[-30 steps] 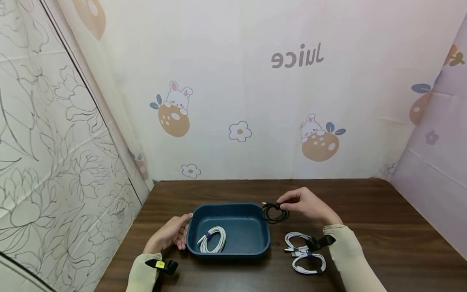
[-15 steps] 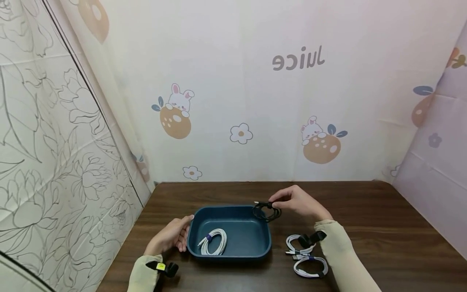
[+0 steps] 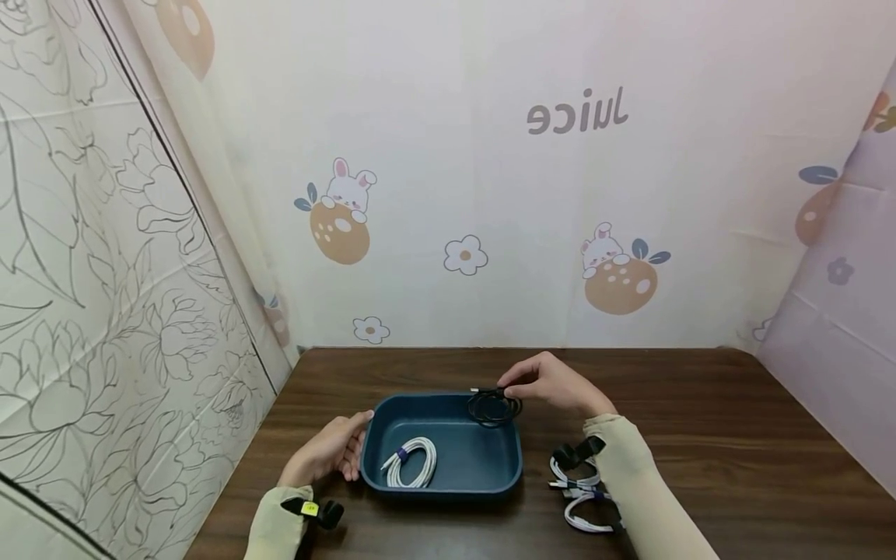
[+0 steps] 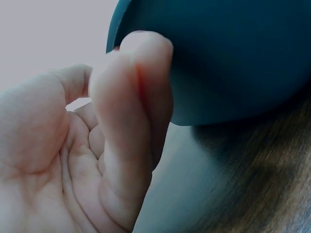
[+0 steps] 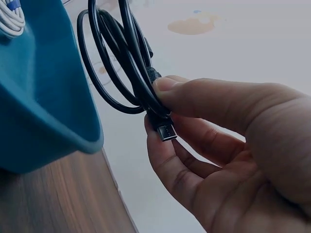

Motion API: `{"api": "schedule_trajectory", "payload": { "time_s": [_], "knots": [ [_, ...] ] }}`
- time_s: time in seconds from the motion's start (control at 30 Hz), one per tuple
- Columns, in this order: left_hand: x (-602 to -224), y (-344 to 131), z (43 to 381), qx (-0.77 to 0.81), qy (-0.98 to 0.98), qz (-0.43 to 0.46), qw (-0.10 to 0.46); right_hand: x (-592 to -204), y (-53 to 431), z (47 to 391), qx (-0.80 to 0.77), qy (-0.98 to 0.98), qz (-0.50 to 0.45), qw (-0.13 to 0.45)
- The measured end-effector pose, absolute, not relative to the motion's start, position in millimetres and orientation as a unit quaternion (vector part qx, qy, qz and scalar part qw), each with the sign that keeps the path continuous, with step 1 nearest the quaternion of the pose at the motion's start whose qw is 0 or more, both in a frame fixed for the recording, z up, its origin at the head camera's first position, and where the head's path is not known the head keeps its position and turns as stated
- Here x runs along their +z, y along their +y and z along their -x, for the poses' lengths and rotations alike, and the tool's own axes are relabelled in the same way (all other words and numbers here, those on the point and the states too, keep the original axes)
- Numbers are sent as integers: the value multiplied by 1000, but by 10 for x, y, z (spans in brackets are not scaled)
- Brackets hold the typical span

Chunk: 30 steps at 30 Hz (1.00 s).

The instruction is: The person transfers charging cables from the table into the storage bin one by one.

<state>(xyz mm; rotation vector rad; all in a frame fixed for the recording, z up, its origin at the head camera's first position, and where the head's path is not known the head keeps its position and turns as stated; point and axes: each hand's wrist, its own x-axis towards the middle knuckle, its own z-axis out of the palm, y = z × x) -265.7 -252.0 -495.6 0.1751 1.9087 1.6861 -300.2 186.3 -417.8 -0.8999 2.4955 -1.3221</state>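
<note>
Hanging near tray rim (image 3: 442,491) — cable (image 5: 132,48)

In the head view, the right cream fabric sleeve (image 3: 638,484) hides part of the two coiled white cables (image 3: 586,493). The right wrist view's top edge crops the coiled black cable (image 5: 136,60). In the left wrist view, the left grip (image 4: 92,141) has blurred near fingers (image 4: 124,111) masking part of the dark-blue rounded tray (image 4: 238,58).
</note>
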Motion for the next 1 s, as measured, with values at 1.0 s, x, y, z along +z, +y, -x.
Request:
{"api": "schedule_trajectory", "payload": {
  "time_s": [1.0],
  "knots": [
    [-4980,-2523,2661,632,716,-71,288,-4108,1165,3111,-455,813,341,125]
  ]
}}
